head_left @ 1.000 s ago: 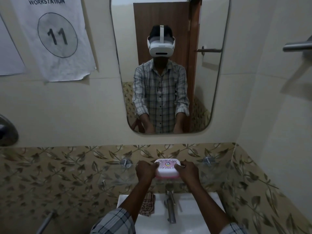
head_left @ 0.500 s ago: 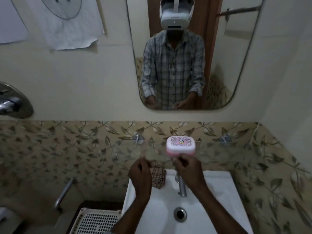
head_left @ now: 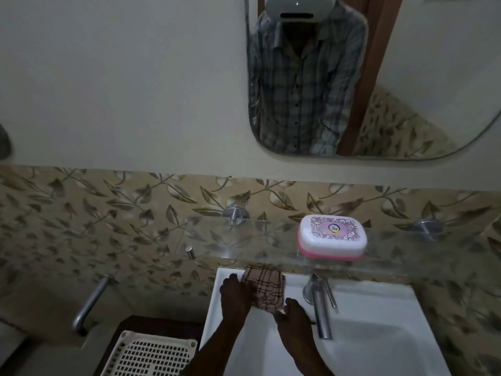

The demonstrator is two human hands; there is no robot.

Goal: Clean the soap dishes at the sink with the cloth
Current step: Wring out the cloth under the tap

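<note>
Leaf-patterned tiles [head_left: 108, 213] — white sink [head_left: 379, 308] (glass shelf [head_left: 257, 240])

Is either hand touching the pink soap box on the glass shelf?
Apart. The head view shows the left hand and right hand down at the cloth on the sink, well below the soap box.

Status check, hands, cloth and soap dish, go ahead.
Left hand and right hand on cloth at sink rim. Soap dish closed, on glass shelf. Nothing blocking.
</note>
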